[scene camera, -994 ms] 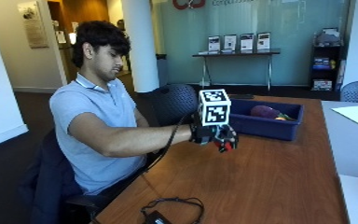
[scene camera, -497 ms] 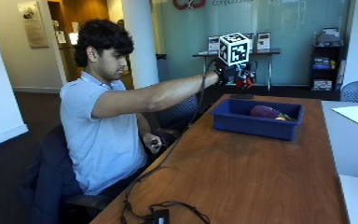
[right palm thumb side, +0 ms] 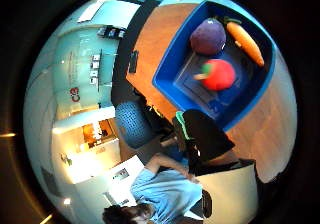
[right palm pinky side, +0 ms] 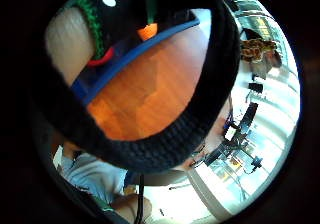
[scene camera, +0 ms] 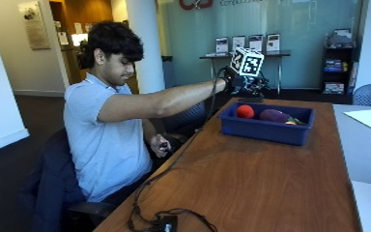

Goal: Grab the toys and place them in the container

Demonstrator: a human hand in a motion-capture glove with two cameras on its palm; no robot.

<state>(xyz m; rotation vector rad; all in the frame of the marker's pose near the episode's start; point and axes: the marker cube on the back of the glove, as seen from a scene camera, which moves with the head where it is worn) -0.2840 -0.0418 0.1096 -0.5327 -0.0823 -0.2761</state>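
Since half a second ago the red toy [scene camera: 245,111] has left the gloved right hand [scene camera: 245,83] and now lies in the blue container [scene camera: 266,129], which sits near the wooden table's [scene camera: 256,183] far end. That hand hangs above the container's near-left corner; whether its fingers are spread or curled I cannot tell. Beside the red toy lie a purple toy [scene camera: 274,115] and an orange carrot [right palm thumb side: 245,43], the carrot's long axis running along one container wall. Behind stands a glass-walled room
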